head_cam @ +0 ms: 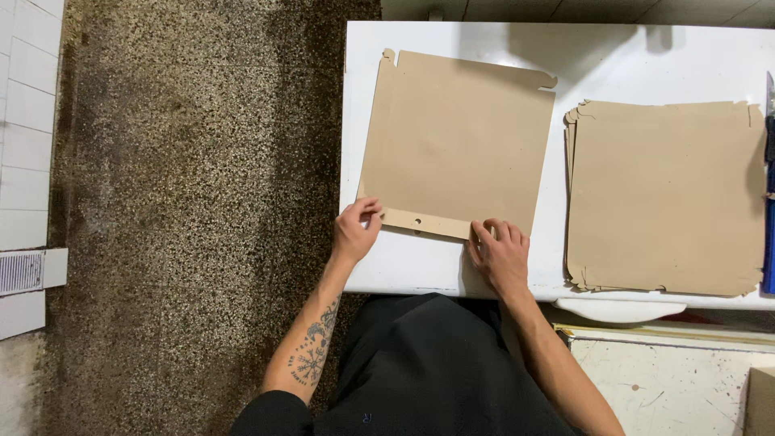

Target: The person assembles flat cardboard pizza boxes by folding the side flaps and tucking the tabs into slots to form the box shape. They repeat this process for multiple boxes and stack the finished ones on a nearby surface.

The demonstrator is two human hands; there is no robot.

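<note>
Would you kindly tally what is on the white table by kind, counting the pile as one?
Single flat cardboard sheet, held at its near flap by left hand and right hand: 1
Stack of cardboard sheets: 1
Blue tool at the table's right edge: 1
Total: 3

Bare forearms, black clothes, one big tattoo

Both hands, left hand (355, 232) and right hand (502, 257), are bare, no rings or gloves that I can spot. Left forearm has a dark circular, spoked tattoo with smaller marks above it. Black top, sleeves pushed up around the elbows.
</note>
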